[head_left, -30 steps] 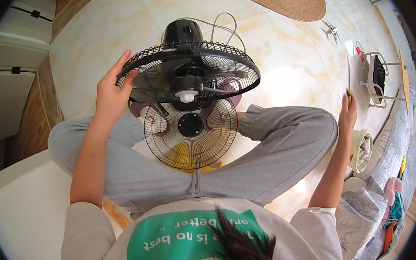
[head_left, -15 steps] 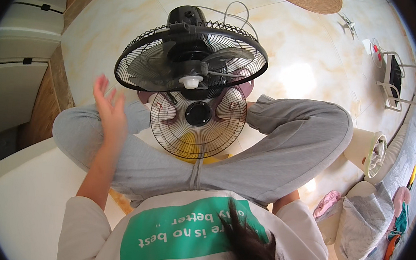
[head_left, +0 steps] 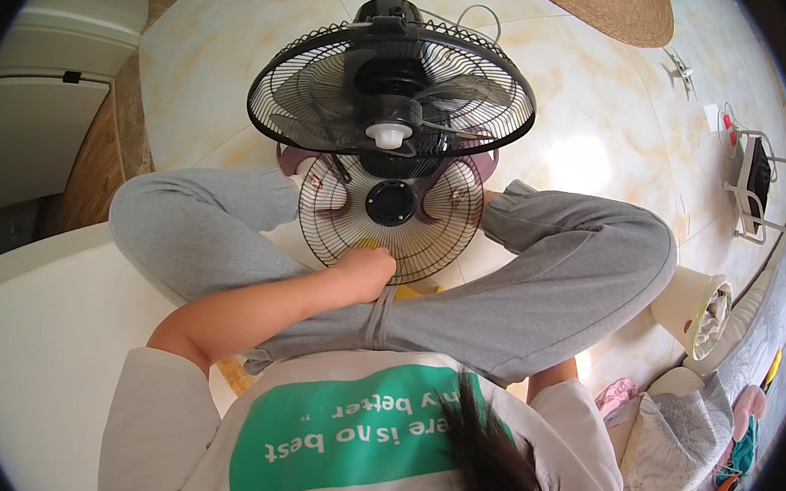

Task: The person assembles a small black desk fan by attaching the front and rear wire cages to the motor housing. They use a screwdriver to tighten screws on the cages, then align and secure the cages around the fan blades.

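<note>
Curling at the lower rim of the round wire grille (head_left: 390,203), the left hand (head_left: 364,272) hides its fingertips, so whether it grips anything cannot be told. The black fan (head_left: 389,110) is farther ahead of this hand; the right hand is out of sight.

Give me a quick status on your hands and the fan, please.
Left hand curled at lower rim of detached grille, grip unclear. Right hand out of view. Black fan: front open, white knob at centre. Grille partly hides yellow object.
</note>
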Demonstrator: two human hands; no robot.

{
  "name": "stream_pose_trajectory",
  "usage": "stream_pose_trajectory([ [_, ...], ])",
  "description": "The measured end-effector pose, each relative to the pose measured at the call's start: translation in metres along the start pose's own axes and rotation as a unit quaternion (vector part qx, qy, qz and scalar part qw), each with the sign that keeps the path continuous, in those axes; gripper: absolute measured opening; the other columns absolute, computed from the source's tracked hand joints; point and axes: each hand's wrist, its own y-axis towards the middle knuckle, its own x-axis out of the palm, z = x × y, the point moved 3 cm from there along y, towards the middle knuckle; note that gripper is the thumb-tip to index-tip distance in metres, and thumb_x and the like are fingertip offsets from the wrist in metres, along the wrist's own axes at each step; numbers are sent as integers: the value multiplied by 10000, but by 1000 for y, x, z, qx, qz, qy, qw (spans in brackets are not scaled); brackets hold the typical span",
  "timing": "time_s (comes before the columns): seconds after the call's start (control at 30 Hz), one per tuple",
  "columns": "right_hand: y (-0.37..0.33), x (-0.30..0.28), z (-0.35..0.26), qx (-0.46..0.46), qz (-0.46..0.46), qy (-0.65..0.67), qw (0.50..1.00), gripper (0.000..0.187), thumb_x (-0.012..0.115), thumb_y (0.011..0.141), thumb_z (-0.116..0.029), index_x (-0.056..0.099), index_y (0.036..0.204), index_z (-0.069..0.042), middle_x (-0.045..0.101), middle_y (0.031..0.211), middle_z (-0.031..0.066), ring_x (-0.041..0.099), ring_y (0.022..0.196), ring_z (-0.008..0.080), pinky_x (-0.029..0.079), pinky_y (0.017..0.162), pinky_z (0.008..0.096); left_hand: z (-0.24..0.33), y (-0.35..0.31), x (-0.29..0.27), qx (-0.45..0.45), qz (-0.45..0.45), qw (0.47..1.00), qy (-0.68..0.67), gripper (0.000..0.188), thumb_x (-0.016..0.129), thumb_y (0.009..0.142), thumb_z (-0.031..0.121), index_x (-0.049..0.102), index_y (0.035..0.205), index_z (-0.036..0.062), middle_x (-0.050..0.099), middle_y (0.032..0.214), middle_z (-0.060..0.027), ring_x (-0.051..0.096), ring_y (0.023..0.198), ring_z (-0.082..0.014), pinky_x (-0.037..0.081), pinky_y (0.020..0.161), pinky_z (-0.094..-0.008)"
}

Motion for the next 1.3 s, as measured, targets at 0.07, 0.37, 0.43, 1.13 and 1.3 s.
stream_pose_trajectory([
  [0.07, 7, -30, 6, -1, 38, 36, 999, 280, 551, 1005, -130, 589, 1238, 21, 641, 1204, 110, 623, 1039, 207, 497, 951, 332, 4, -11, -8, 22, 50, 999, 5, 238, 676, 804, 89, 682, 1031, 19, 686, 963, -193, 676, 901, -395, 553, 760, -479],
  [0.37, -47, -175, -107, -210, 270, 136, 930, 270, 567, 983, -55, 575, 1239, 31, 629, 1244, 128, 616, 1103, 215, 496, 978, 316, 30, -121, -103, 83, 297, 951, -1, 134, 568, 839, 38, 594, 968, 14, 665, 796, -133, 682, 723, -335, 533, 625, -441],
  [0.43, -91, -173, -162, -305, 311, 123, 892, 310, 567, 965, 1, 551, 1271, 46, 622, 1281, 151, 604, 1182, 230, 493, 989, 295, 41, -143, -115, 139, 295, 945, 2, 130, 580, 826, 64, 585, 949, 24, 643, 763, -110, 668, 704, -324, 522, 617, -403],
  [1.13, -256, -19, -275, -543, -411, -121, 722, 234, 806, 722, -115, 609, 842, -77, 624, 825, 10, 591, 811, 231, 457, 1031, 483, 64, -190, -130, 159, 234, 959, 12, 264, 668, 749, 114, 699, 1002, 46, 727, 873, -61, 704, 732, -211, 552, 629, -316],
  [1.3, -247, -9, -280, -548, -414, -127, 716, 224, 794, 746, -127, 607, 853, -69, 657, 862, 17, 629, 858, 232, 445, 1040, 524, 56, -181, -129, 163, 294, 942, 14, 213, 658, 750, 147, 649, 952, 80, 638, 750, -5, 661, 669, -163, 524, 572, -306],
])
